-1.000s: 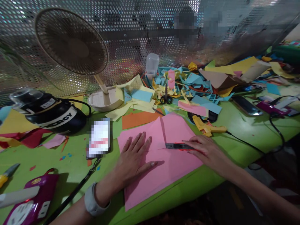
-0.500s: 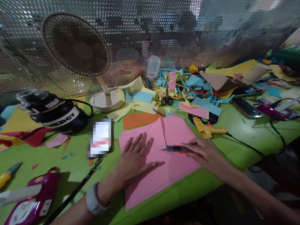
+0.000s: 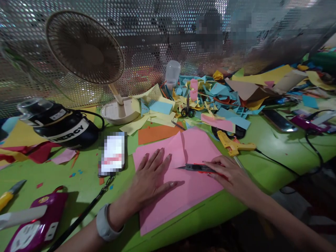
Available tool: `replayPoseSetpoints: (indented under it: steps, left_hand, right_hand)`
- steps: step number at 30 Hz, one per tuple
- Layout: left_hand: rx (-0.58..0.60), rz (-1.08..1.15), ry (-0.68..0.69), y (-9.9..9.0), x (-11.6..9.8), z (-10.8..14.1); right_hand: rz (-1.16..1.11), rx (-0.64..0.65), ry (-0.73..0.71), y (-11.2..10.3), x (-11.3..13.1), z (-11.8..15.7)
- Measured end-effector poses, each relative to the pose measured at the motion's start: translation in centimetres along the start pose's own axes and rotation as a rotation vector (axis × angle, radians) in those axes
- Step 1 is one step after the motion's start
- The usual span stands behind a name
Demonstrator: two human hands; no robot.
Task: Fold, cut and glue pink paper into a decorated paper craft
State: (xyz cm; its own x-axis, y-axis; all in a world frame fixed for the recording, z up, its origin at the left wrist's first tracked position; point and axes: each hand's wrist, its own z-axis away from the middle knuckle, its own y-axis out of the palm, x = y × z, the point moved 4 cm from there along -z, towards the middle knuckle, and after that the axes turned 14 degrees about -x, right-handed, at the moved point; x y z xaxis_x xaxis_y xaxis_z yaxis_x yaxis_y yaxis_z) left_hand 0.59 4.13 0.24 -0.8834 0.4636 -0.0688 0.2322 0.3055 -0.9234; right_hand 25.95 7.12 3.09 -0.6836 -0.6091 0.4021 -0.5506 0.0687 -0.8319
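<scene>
Fingers (image 3: 218,167) of the right hand (image 3: 232,175) are pinching a tool that is looking like a black-and-red craft knife (image 3: 195,168), its pointed tip lying on the middle of the pink paper sheet (image 3: 194,194). The left hand (image 3: 151,176) is lying spread and flat on that sheet, gripping nothing, its thumb resting just below the line of the blade. Since the tip is pointing toward the left hand, a leftward slip could be cutting it; too hard a push would be the likeliest cause. The upper paper flap (image 3: 179,150) is apparently standing slightly proud beside the tip, so its edge could be snagging and tearing. The sheet is resting along the front edge of the green counter (image 3: 220,206), and with no palm pressing its right side, it could be swinging out of line. Farther out, the yellow glue gun (image 3: 233,144) is lying just beyond the right hand, its cord (image 3: 278,163) trailing where the forearm could be catching it
</scene>
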Motion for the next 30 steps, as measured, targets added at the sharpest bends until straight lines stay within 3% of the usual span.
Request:
replayPoseSetpoints:
  steps: [5,13,30]
  left_hand:
    - [0.000,-0.017,-0.007,0.1,0.1,0.1]
    - [0.007,0.022,-0.033,-0.1,0.0,-0.1]
    - [0.023,0.002,-0.039,-0.3,-0.1,-0.2]
  right_hand:
    - [0.015,-0.062,-0.025,0.9,0.7,-0.1]
    - [0.009,0.006,-0.036,1.0,1.1,-0.1]
    - [0.047,0.001,-0.065,1.4,1.5,-0.6]
